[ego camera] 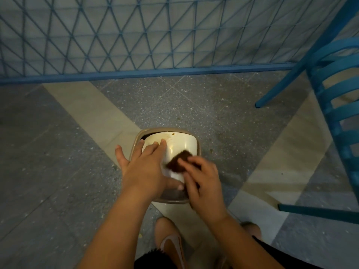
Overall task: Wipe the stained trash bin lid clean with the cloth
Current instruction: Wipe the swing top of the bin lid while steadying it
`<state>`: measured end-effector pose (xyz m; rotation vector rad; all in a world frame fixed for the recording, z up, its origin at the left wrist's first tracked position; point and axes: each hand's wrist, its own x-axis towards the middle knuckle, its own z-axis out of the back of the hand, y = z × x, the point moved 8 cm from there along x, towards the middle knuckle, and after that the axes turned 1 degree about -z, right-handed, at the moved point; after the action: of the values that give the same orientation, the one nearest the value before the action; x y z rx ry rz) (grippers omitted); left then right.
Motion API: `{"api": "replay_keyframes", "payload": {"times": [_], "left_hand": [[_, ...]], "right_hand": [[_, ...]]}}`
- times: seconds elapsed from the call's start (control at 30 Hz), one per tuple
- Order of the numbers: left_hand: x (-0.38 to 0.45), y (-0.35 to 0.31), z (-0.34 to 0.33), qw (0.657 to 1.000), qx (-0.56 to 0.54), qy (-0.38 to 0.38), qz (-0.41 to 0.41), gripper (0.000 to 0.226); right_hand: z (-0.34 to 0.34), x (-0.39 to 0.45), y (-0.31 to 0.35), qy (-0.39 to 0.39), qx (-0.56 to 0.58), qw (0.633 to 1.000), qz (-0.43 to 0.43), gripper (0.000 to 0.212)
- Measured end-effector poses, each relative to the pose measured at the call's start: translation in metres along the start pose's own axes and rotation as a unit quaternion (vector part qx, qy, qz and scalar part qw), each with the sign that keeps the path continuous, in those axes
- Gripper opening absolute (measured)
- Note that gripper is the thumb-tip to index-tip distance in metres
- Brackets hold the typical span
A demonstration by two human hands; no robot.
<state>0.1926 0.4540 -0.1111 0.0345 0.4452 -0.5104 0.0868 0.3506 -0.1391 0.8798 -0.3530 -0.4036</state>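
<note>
Right hand [202,177] pinches a fuzzy dark-brown cloth [179,161] against the glossy cream plastic lid [174,142].
Left hand [144,164] lies flat, fingers spread, on the lid's curved top.

The lid [175,144] at centre looks like smooth, glossy cream plastic, its rim [198,146] matt tan plastic. The brown cloth [177,162] looks fuzzy. The floor [213,105] is speckled matt stone; the chair [338,98] at right is painted blue.

Trash bin lid [180,141] — cream, brown-spotted at its far edge — under two hands: left hand [144,166] flat on its left side, right hand [202,179] pressing a brown cloth [179,162] near its right side.
</note>
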Motion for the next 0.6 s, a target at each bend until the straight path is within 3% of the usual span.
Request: {"api": "replay_keyframes", "payload": {"times": [0.13,0.27,0.47,0.6], "left_hand": [[-0.002,0.004,-0.004,0.999,0.016,0.048,-0.014,0.123],[-0.002,0.003,-0.003,0.999,0.005,0.039,-0.011,0.121],[-0.002,0.003,-0.005,0.999,0.001,0.049,-0.011,0.121],[-0.003,0.001,-0.004,0.998,-0.003,0.057,-0.014,0.126]], "right_hand": [[0.006,0.049,-0.008,-0.022,0.009,0.997,-0.077,0.036],[0.003,0.023,0.014,-0.005,-0.037,0.999,-0.004,0.043],[0.006,-0.035,0.006,0.046,-0.043,0.993,0.100,0.033],[0.020,0.005,0.000,-0.002,-0.090,0.995,0.047,0.035]]}}
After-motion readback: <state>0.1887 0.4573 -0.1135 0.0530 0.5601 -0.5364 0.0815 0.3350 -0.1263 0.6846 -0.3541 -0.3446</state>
